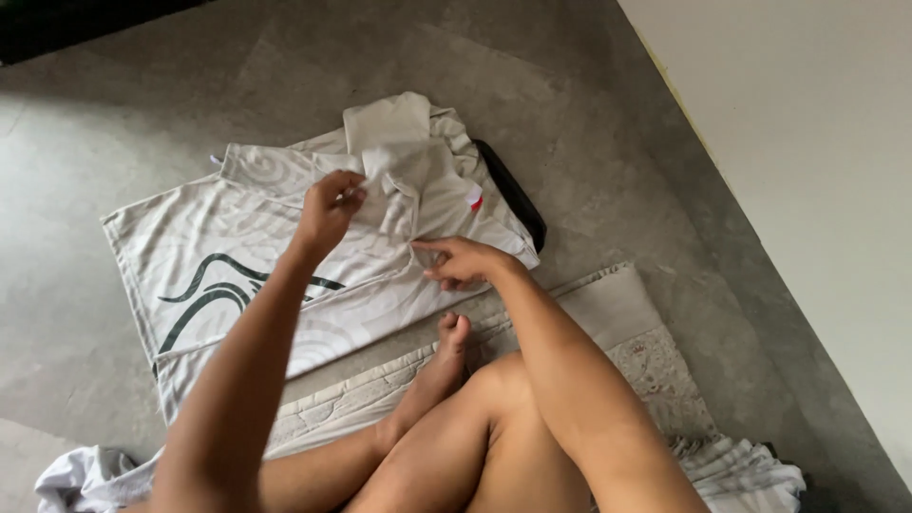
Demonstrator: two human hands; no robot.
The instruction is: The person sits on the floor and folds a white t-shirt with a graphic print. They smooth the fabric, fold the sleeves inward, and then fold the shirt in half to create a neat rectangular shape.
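Knees [494, 399] nearest; left hand [330, 204] pinches shirt [285, 247]; right hand [465, 261] presses it.

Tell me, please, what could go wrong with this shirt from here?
The left hand pinches only a small bit of the white shirt near its collar, so the cloth may slip free. The right hand pins just one spot, so the shirt could bunch. It lies partly on the bare grey floor and may pick up dirt.
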